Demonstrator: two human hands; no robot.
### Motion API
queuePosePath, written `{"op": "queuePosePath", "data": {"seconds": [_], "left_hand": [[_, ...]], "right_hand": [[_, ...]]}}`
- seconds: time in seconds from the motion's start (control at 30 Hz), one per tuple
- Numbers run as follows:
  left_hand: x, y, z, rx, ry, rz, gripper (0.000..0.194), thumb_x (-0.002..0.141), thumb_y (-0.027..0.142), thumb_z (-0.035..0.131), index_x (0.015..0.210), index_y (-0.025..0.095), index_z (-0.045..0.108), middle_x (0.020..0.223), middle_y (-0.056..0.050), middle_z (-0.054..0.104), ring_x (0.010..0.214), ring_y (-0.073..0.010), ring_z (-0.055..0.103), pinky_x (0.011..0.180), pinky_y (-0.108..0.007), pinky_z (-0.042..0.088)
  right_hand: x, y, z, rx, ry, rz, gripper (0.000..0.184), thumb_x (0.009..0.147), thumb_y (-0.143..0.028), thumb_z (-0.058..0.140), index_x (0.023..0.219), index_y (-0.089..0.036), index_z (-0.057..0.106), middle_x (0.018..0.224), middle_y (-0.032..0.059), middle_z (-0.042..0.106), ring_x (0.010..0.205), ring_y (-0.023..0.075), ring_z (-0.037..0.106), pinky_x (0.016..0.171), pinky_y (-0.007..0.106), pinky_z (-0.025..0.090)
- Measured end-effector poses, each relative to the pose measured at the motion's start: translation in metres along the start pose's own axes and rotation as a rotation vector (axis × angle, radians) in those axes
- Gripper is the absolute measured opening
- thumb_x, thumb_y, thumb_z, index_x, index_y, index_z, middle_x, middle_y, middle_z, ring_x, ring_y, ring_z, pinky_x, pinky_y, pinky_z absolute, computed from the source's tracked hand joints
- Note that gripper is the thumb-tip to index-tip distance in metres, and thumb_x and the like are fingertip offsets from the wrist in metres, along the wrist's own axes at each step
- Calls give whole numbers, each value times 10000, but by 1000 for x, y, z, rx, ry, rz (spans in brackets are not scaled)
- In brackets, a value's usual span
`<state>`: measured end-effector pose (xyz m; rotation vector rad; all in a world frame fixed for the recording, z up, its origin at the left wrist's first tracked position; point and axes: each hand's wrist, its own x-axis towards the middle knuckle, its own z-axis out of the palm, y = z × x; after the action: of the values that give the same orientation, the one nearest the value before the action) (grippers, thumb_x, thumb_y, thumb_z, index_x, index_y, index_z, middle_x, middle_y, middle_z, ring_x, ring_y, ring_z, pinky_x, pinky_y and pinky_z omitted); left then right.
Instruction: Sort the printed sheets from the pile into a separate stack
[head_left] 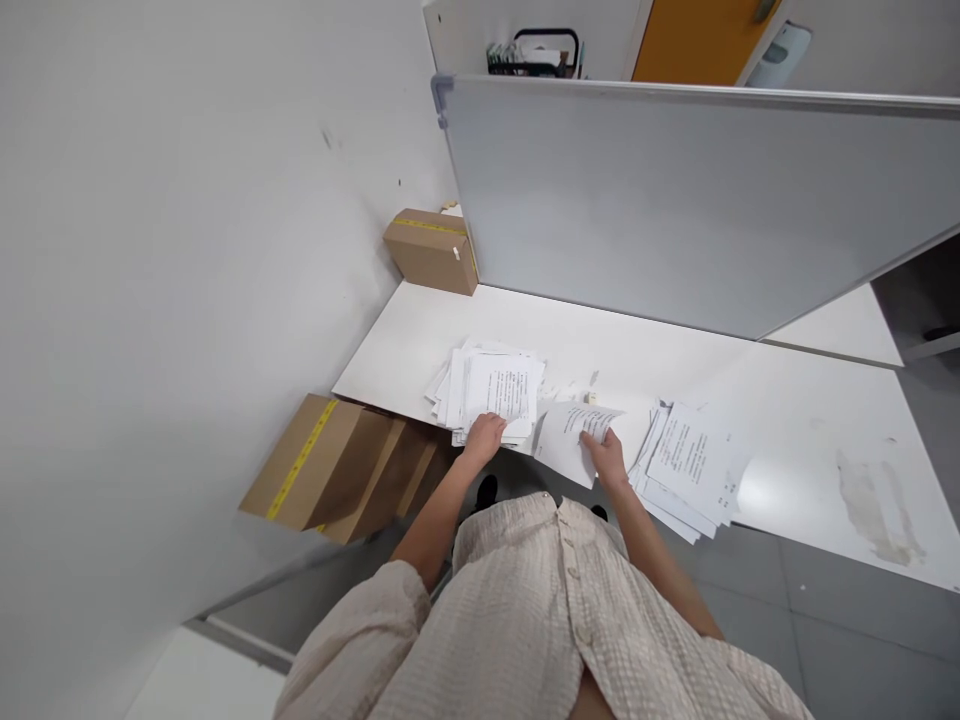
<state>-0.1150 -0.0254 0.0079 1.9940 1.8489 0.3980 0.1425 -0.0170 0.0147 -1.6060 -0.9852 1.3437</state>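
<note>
- In the head view, our right hand [606, 455] pinches a printed sheet [564, 445] by its right side, thumb on top; the sheet bends slightly and reaches past the near edge of the white surface [600, 345].
- Our left hand [486, 438] has its fingers drawn together at the near edge of the left paper stack [499, 385]; we cannot tell whether they pinch a page.
- That stack lies left of the held sheet, its pages fanned unevenly.
- We see the right paper stack [690, 460] just beyond our right hand, also untidy, its near corners jutting over the edge.
- A small pale block [591, 398] sits just behind the held sheet.
- At the far left, a taped cardboard box [431, 255] stands against the grey partition panel [637, 200].
- Near left, below the surface, we see more cardboard boxes [307, 465].
- A greyish stain [874, 505] marks the surface's right end.
</note>
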Motion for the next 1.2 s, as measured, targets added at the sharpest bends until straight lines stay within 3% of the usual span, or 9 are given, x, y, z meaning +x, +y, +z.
{"op": "queuePosePath", "data": {"seconds": [0.2, 0.3, 0.43, 0.63, 0.83, 0.9, 0.97, 1.1, 1.2], "left_hand": [[5, -4, -2, -304, 160, -310, 132, 714, 272, 541, 638, 170, 574, 682, -11, 586, 674, -136, 540, 646, -249, 414], [2, 5, -14, -368, 259, -320, 139, 704, 295, 548, 639, 172, 543, 684, -8, 579, 674, -133, 545, 643, -245, 427], [-12, 38, -27, -424, 323, -48, 124, 784, 253, 441, 749, 179, 533, 927, -47, 589, 891, -140, 545, 794, -269, 430], [-34, 90, -13, -321, 45, 447, 164, 814, 163, 361, 846, 173, 522, 1036, -71, 552, 1030, -150, 493, 896, -311, 414], [-34, 105, -2, -281, -56, 593, 163, 831, 246, 408, 908, 163, 526, 1012, -87, 554, 1036, -177, 483, 904, -341, 403], [-33, 104, -3, -321, -73, 563, 221, 793, 344, 489, 938, 181, 525, 1033, -78, 550, 1039, -189, 477, 908, -348, 395], [-29, 101, -3, -364, -29, 417, 287, 773, 383, 513, 990, 195, 509, 1025, -70, 549, 1017, -192, 486, 893, -350, 401], [-9, 87, 2, -446, 111, 44, 462, 753, 320, 541, 1170, 193, 388, 1114, -93, 480, 882, -169, 525, 797, -333, 448], [9, 77, 11, -526, 55, -17, 684, 709, 263, 585, 1291, 204, 231, 1274, -128, 336, 834, -144, 532, 740, -297, 470]], "right_hand": [[-8, -19, 5, -46, -19, 14, 341, 706, -488, 508, 831, -175, 556, 702, 28, 619, 656, 172, 563, 529, 246, 429], [-11, -24, 9, -106, -26, 21, 352, 716, -531, 482, 714, -183, 530, 530, 1, 542, 502, 146, 495, 430, 241, 371], [-10, -30, 19, -30, -133, 81, 345, 719, -516, 492, 805, -186, 545, 580, 12, 583, 546, 166, 539, 470, 250, 417], [-10, -40, 30, 221, -243, 217, 439, 776, -549, 370, 919, -184, 568, 724, 64, 643, 679, 193, 598, 553, 282, 468], [-14, -41, 17, 16, -243, -80, 283, 694, -378, 572, 916, -203, 583, 855, 34, 639, 786, 182, 565, 698, 280, 438], [-14, -42, 8, -160, -196, -178, 211, 711, -336, 548, 865, -201, 601, 804, 28, 636, 757, 187, 552, 697, 284, 417], [-15, -44, -2, -348, -173, -254, 178, 739, -305, 516, 857, -213, 612, 719, 19, 623, 685, 187, 539, 663, 281, 394], [-17, -42, -17, -555, -158, -323, 197, 753, -229, 510, 922, -262, 606, 737, 20, 624, 690, 193, 535, 631, 265, 350], [-17, -35, -17, -738, -170, -292, 201, 766, -183, 494, 923, -265, 589, 825, 43, 622, 768, 196, 539, 637, 259, 337]]}}
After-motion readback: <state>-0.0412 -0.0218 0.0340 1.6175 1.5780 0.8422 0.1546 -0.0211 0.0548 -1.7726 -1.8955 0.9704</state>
